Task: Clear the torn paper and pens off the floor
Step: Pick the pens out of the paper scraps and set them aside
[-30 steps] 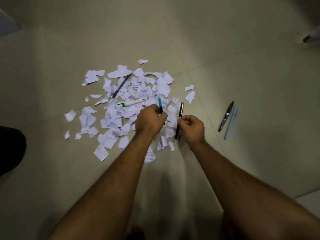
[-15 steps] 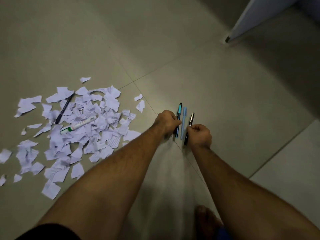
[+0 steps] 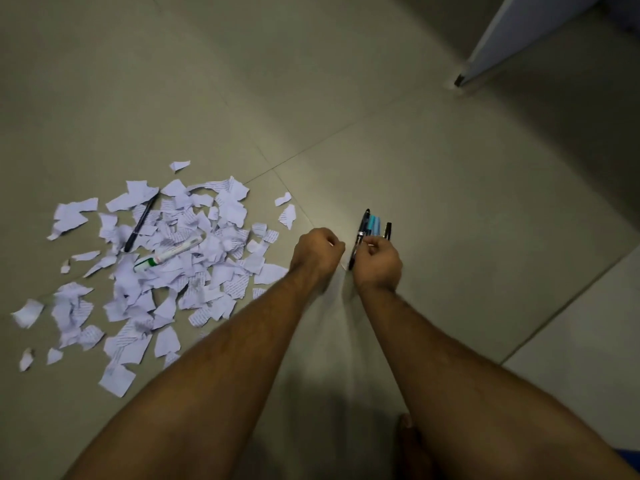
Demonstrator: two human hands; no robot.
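Torn white paper scraps (image 3: 180, 271) lie in a wide heap on the tiled floor at the left. On the heap rest a black pen (image 3: 140, 225) and a white marker with a green cap (image 3: 166, 254). To the right of the heap, my right hand (image 3: 379, 263) grips a bunch of pens (image 3: 372, 226), black and light blue, their ends fanning out above my fingers. My left hand (image 3: 317, 252) is curled into a fist just left of the bunch, with nothing visible in it.
A white panel edge (image 3: 519, 32) slants down at the top right, ending in a dark foot (image 3: 459, 79) on the floor. A bare foot (image 3: 407, 433) shows at the bottom between my arms. Grout lines cross the grey tiles.
Both hands moved right, away from the paper heap to the pens lying apart. The teal pen left my left hand, and the pens are now bunched in my right hand.
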